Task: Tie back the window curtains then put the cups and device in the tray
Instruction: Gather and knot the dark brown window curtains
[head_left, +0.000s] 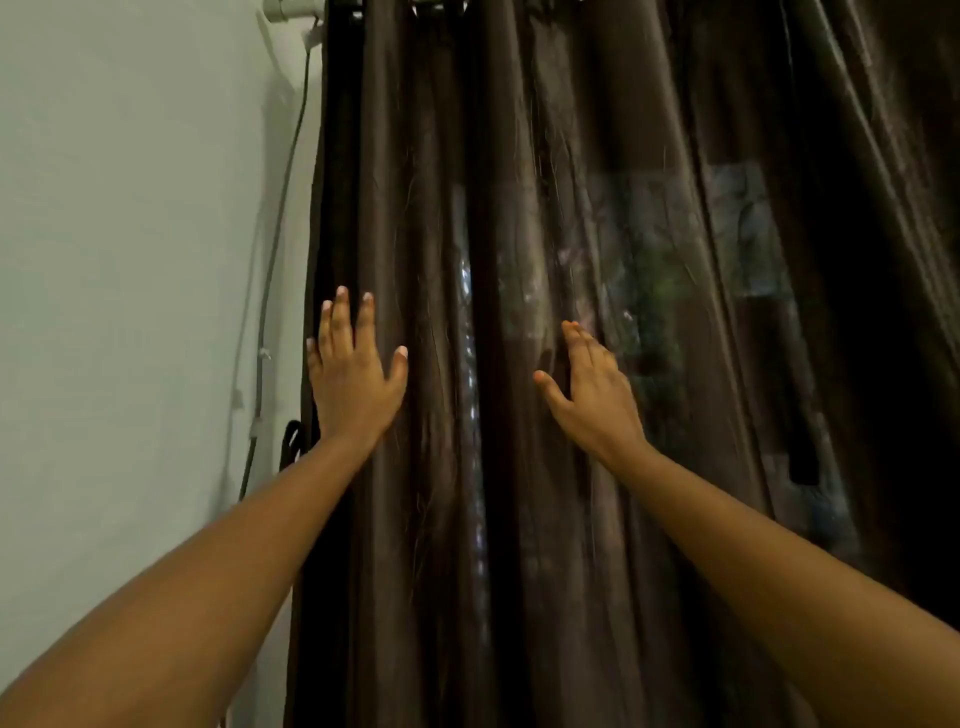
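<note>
A dark brown curtain (519, 156) hangs in long folds from the top of the view down past its bottom edge, filling the middle and right. My left hand (353, 374) is stretched up with straight, spread fingers at the curtain's left edge. My right hand (592, 384) is raised with straight fingers at a fold near the middle. Whether either hand touches the cloth I cannot tell. Neither hand holds anything. A narrow bright slit (467, 322) of window shows between the two hands. No cups, device or tray are in view.
A pale wall (130, 260) fills the left side. A grey cable (275, 260) runs down it close to the curtain's edge, from a white fitting (291, 8) at the top. A dark strap loop (291, 447) hangs beside the curtain near my left wrist.
</note>
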